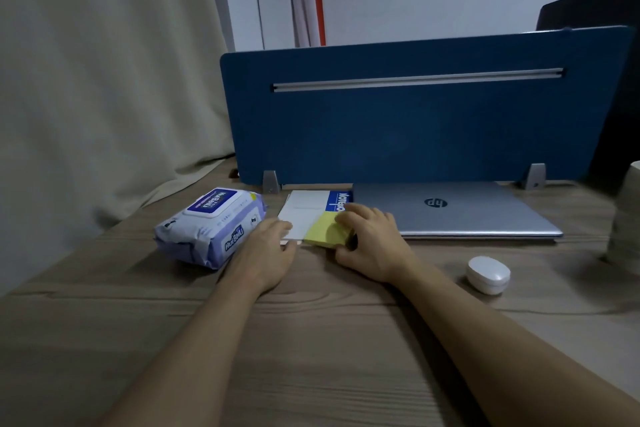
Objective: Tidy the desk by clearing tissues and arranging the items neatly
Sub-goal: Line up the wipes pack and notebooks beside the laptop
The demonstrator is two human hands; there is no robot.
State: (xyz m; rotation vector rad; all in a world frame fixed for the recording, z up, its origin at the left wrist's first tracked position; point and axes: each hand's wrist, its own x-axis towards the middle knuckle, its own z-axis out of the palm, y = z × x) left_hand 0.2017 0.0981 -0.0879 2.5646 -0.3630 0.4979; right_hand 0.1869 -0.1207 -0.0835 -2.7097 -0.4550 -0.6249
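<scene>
Two hands are on the job. Our left hand (273,239) rests with relaxed fingers on the near-left corner of the notebook (306,213), and our right hand (369,239) curls round the yellow sticky pad (329,232) lying on it. We'd say we're mostly done: no loose tissues in sight, and the wipes pack (207,224), notebook and closed laptop (453,210) already line up along the worktop's (311,357) far edge. The small white case (488,274) sits alone toward the right edge, probably next. Nothing's really in the way.
</scene>
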